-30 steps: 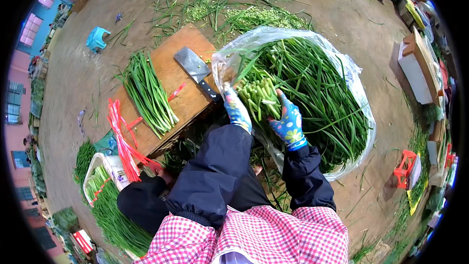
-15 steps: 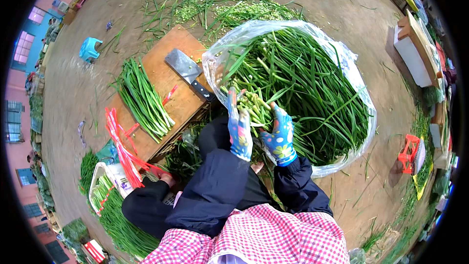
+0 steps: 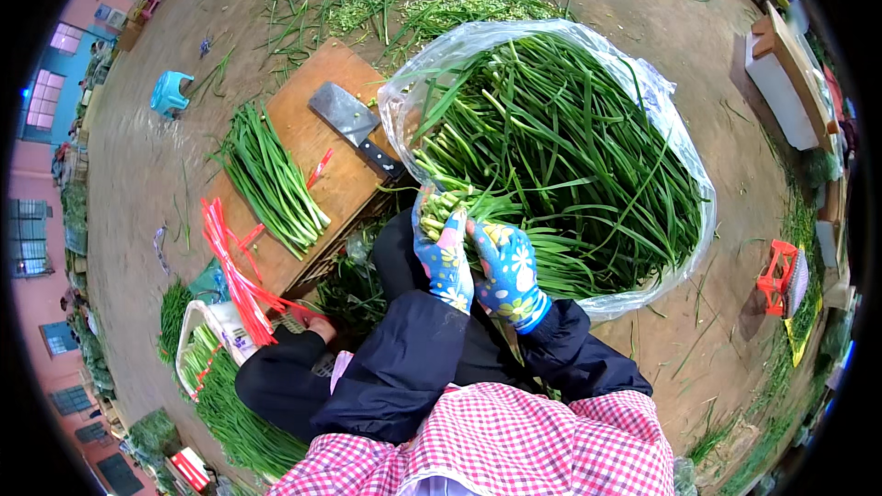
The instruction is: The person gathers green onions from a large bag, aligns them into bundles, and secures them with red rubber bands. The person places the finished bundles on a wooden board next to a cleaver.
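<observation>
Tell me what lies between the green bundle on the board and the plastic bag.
In the head view, the cleaver lies on the wooden board between the green bundle and the plastic bag, with a short red strip nearer the bundle.

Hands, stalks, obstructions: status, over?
Left hand gripping green stalks, right hand beside it. Stalk ends exposed. Clear plastic bag near left hand; cleaver apart, on wooden board.

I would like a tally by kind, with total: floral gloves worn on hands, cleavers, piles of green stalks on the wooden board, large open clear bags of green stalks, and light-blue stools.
Floral gloves: 2
Cleavers: 1
Green stalk piles on the wooden board: 1
Large open clear bags: 1
Light-blue stools: 1
Total: 6
</observation>
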Motion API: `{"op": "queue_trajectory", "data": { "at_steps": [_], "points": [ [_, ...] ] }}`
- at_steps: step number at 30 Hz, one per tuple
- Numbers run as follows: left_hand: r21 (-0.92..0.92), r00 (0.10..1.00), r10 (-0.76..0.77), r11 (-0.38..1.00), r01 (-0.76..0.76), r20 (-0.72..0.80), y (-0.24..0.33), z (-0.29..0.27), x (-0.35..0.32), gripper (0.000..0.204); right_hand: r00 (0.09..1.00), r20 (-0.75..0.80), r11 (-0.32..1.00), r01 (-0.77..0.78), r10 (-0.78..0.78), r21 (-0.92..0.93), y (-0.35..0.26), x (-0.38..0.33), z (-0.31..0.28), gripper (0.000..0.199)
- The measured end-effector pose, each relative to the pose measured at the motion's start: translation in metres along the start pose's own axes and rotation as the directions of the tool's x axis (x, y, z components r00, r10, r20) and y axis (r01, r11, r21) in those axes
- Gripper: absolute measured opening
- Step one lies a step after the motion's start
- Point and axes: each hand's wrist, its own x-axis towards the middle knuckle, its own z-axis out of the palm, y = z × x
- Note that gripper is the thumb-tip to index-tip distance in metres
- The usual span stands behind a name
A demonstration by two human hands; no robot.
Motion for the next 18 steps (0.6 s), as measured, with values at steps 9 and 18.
{"op": "queue_trajectory", "data": {
  "at_steps": [9,18],
  "points": [
    [-0.031,0.997,0.051,0.998,-0.049,0.055,-0.01,-0.011,0.003,0.047,0.991,-0.131,0.967,0.064,-0.033,0.245,0.013,0.035,-0.101,0.048],
    [0.167,0.993,0.077,0.982,-0.091,0.092,0.019,-0.008,-0.02,0.054,0.933,0.126,0.932,0.31,-0.336,0.188,0.088,0.049,0.003,0.029]
  ]
}}
